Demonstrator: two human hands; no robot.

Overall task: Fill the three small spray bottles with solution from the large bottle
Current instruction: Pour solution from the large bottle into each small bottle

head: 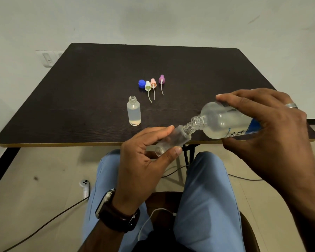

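My left hand (144,160) grips a small clear spray bottle (173,140), tilted with its open neck up to the right, just off the table's near edge. My right hand (265,128) holds the large clear bottle (224,122) with a blue label, tipped so its mouth meets the small bottle's neck. A little liquid lies in the small bottle's base. Another small bottle (134,113) stands upright and uncapped on the dark table (80,99), nearly full. I see only these two small bottles.
A blue cap (141,83) and three spray tops with dip tubes, pale green (148,86), peach (153,83) and purple (161,79), lie behind the standing bottle. Below the table are my knees, cables, a white controller (85,186) and a chair.
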